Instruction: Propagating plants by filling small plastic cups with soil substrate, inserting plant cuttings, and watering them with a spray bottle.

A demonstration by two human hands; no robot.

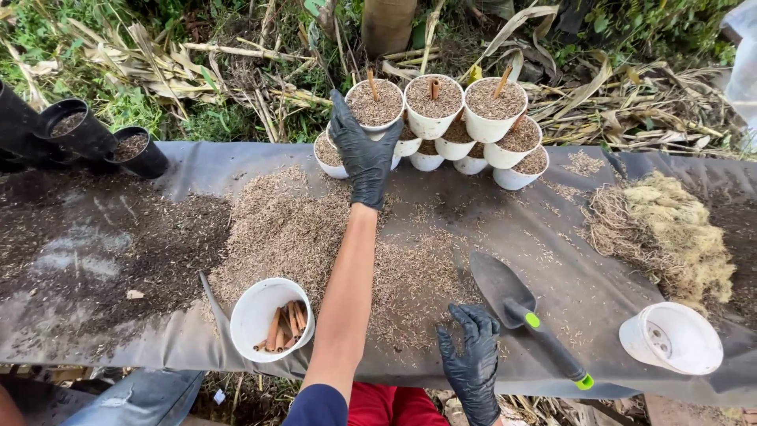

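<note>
The left hand (362, 150) in a black glove hid part of the filled white pots (430, 106) stacked at the far edge of the grey sheet (552, 244), fingers spread flat on one pot. The right hand (473, 359) rested open on husks (300, 229) at the near edge, holding nothing, beside a trowel (520, 312). Dry leaves and grass lay behind

Soft, even daylight, faint shadows, sharp focus throughout, with slight wide-angle bending at the edges.

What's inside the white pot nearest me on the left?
The white pot holds several brown cinnamon-like sticks leaning against its right wall; the sticks cover the bottom beneath them.
</note>
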